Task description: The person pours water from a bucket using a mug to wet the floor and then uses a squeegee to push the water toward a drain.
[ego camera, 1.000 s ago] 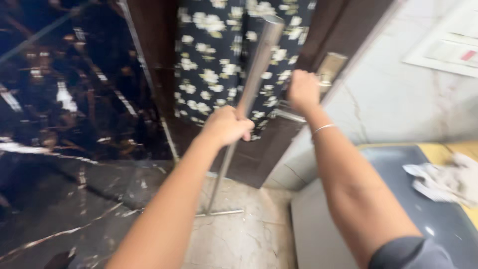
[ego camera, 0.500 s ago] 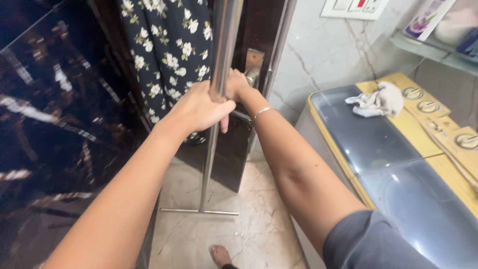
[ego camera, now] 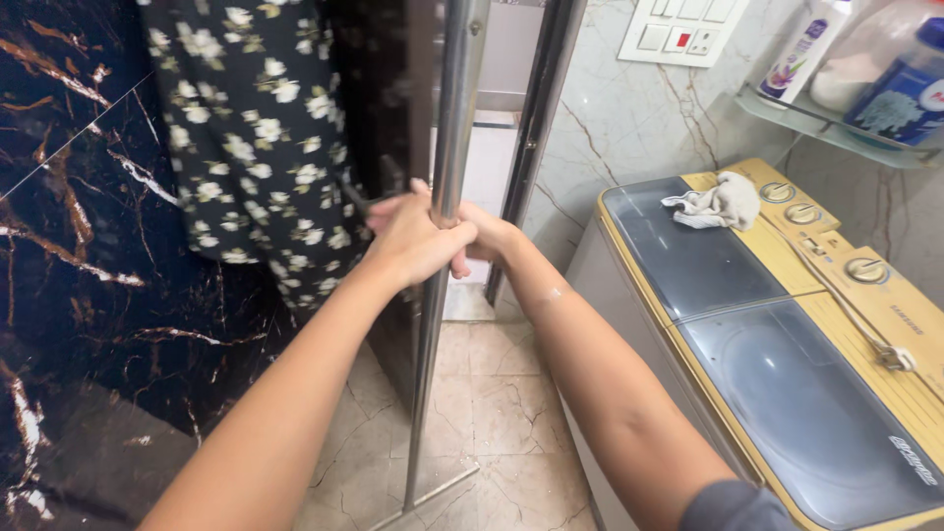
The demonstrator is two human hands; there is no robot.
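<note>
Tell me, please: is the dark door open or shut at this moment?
Open. The dark door stands away from its frame, and pale floor shows through the gap. The left hand grips the metal pole.

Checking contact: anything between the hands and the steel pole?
Nothing visible. The left hand is wrapped directly around the steel pole; the right hand sits against it from behind, mostly hidden. The floral cloth hangs left, apart from the grip.
</note>
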